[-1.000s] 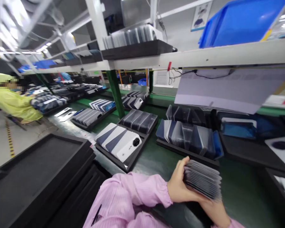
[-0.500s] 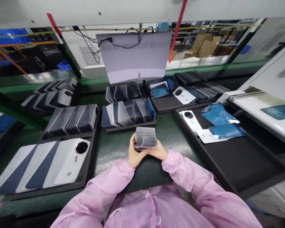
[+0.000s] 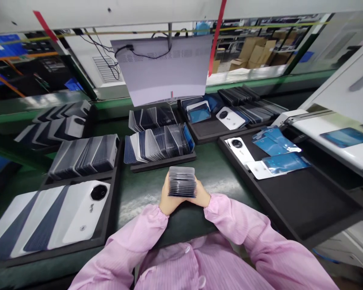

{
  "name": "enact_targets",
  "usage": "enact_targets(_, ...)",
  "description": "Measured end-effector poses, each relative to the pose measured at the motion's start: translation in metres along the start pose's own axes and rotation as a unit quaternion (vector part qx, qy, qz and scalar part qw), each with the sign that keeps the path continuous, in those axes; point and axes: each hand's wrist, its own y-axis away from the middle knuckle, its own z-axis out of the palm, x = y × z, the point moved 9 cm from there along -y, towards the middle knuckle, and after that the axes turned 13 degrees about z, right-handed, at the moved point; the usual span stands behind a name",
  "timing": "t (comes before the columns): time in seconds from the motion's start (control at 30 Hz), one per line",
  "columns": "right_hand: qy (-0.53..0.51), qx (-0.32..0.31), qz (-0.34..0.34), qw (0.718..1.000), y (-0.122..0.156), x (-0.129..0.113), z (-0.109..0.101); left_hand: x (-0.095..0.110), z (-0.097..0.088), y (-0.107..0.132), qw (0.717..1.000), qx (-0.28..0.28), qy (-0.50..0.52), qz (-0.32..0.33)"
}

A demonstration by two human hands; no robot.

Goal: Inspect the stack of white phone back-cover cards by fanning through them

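Head view: both hands, left hand point(image 3: 167, 200) and right hand point(image 3: 202, 196), clasp a stack of thin grey sheets point(image 3: 182, 182) between them, low over the green counter point(image 3: 218, 173), just before a black tray of sheets point(image 3: 159, 145).

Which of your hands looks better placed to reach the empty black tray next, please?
Probably the right hand: the black tray lies on its side. Both it and the left hand hold the stack of covers.

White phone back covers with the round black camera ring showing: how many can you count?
3. One white cover on the near-left tray, one on the far tray right of centre, one on the right tray beside blue bags. Stacked covers may hide more.
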Motion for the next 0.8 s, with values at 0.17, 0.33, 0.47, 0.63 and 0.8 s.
enact_targets(0.17, 0.022, 0.046, 0.085, 0.995, -0.012, -0.001, -0.009, -0.004, 0.003, -0.014, 0.998, 0.039, 0.041, -0.038)
enact_targets(0.33, 0.060, -0.005, 0.131, 0.989, -0.023, -0.021, -0.005, 0.009, 0.004, -0.013, 0.987, 0.035, 0.136, -0.075)
enact_targets(0.47, 0.118, -0.024, 0.130, 0.984, -0.017, -0.050, 0.001, 0.020, -0.008, -0.009, 0.982, 0.069, 0.164, -0.059)
enact_targets(0.63, 0.152, -0.091, 0.075, 0.981, -0.007, -0.081, 0.004, 0.031, -0.022, -0.002, 0.979, 0.096, 0.177, -0.038)
enact_targets(0.8, -0.040, -0.168, 0.051, 0.984, -0.013, -0.081, -0.007, 0.031, -0.009, 0.008, 0.960, 0.049, 0.252, -0.113)
